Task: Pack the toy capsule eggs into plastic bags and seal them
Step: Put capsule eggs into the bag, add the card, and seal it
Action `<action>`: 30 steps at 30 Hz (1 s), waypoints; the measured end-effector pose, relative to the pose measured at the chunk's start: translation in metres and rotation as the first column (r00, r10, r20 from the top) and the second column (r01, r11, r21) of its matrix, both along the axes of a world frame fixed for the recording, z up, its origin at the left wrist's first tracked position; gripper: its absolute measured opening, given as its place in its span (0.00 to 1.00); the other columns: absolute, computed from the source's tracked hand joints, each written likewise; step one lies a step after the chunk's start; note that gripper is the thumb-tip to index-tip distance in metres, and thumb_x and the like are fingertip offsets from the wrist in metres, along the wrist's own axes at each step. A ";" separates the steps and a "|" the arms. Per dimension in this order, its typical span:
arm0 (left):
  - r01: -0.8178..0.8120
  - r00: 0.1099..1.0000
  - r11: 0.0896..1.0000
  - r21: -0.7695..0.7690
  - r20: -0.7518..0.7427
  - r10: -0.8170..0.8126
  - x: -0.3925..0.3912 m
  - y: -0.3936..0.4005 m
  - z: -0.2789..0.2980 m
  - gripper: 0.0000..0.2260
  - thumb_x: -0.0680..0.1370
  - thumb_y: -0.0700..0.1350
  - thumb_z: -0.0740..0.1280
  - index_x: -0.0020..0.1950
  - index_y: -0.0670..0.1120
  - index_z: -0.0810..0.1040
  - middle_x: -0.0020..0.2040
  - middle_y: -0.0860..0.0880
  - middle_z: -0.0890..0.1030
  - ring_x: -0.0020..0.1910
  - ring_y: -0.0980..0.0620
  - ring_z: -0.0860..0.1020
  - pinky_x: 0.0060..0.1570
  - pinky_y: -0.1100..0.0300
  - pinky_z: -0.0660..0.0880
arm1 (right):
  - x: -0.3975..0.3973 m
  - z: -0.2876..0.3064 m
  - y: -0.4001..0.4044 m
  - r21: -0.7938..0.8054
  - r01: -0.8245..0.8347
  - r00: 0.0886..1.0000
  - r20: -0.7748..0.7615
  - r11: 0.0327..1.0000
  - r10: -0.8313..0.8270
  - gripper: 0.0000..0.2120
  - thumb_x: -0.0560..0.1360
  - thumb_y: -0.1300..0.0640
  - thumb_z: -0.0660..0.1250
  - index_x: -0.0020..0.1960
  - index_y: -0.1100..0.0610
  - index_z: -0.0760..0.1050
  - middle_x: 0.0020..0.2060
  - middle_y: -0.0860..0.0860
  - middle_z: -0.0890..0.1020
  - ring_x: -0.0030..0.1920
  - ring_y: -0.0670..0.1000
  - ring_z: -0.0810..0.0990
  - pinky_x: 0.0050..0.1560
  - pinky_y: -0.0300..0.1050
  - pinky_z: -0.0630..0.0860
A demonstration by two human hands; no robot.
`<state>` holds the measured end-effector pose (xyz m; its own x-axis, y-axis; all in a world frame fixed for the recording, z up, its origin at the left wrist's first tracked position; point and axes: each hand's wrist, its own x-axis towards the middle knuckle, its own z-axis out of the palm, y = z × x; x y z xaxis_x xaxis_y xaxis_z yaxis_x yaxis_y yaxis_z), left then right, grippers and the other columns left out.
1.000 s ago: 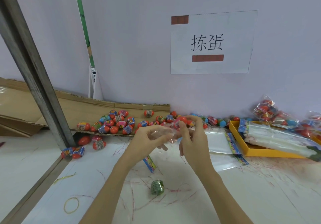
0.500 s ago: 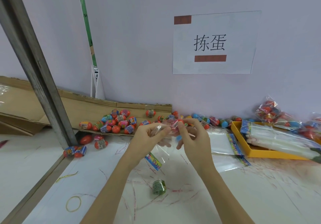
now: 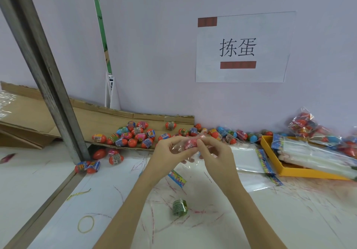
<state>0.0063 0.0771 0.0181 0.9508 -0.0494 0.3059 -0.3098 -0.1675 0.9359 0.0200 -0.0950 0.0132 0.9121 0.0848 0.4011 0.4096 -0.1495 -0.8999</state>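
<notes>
White scribbled table [image 3: 212, 229] against lilac wall; paper sign [image 3: 241, 48] at 1 o'clock reads 拣蛋. Centre: left hand [image 3: 170, 152] and right hand [image 3: 216, 156], both raised with fingers curled, pinch a clear crinkly plastic bag [image 3: 181, 149] with a red capsule egg [image 3: 190, 143] inside. Loose glossy labelled eggs [image 3: 133, 134] on cardboard at 10 o'clock. Flat bags in yellow tray [image 3: 289, 171] at 3 o'clock. Green roll [image 3: 179, 207] at 6.

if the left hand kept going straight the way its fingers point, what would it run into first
The left hand points right, across the table, so it would meet the right hand almost at once. Both hands pinch the same clear plastic bag with a red capsule egg inside it.
</notes>
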 end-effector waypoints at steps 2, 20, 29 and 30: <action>-0.035 0.999 0.998 0.044 0.021 0.034 0.000 -0.002 -0.001 0.15 0.74 0.55 0.78 0.59 0.56 0.86 0.49 0.52 0.87 0.44 0.49 0.87 0.43 0.57 0.84 | -0.002 0.000 0.002 -0.049 0.027 0.999 0.044 0.998 -0.025 0.08 0.82 0.54 0.67 0.57 0.53 0.84 0.46 0.45 0.86 0.45 0.51 0.83 0.45 0.49 0.82; -0.356 0.926 0.621 0.699 0.352 0.135 -0.002 -0.002 -0.009 0.31 0.71 0.72 0.62 0.71 0.59 0.72 0.45 0.60 0.80 0.45 0.61 0.77 0.46 0.65 0.73 | -0.006 -0.003 0.008 -0.139 -0.039 0.999 0.013 0.990 0.041 0.05 0.78 0.52 0.73 0.47 0.42 0.84 0.49 0.43 0.80 0.45 0.44 0.78 0.45 0.35 0.74; -0.236 0.965 0.888 0.395 -0.007 0.260 0.009 0.012 -0.008 0.08 0.80 0.46 0.73 0.56 0.54 0.77 0.46 0.52 0.84 0.43 0.53 0.84 0.43 0.56 0.84 | -0.007 0.003 0.004 -0.065 0.072 0.962 0.266 0.995 -0.053 0.11 0.81 0.61 0.68 0.57 0.46 0.81 0.52 0.41 0.83 0.48 0.46 0.82 0.41 0.33 0.75; -0.285 0.950 0.897 0.337 -0.025 0.311 0.011 0.015 -0.008 0.07 0.82 0.45 0.71 0.57 0.53 0.76 0.48 0.50 0.83 0.42 0.52 0.85 0.40 0.56 0.84 | -0.007 0.004 0.003 -0.029 0.093 0.966 0.246 0.995 -0.083 0.13 0.82 0.61 0.67 0.57 0.44 0.80 0.53 0.40 0.83 0.47 0.46 0.82 0.40 0.34 0.76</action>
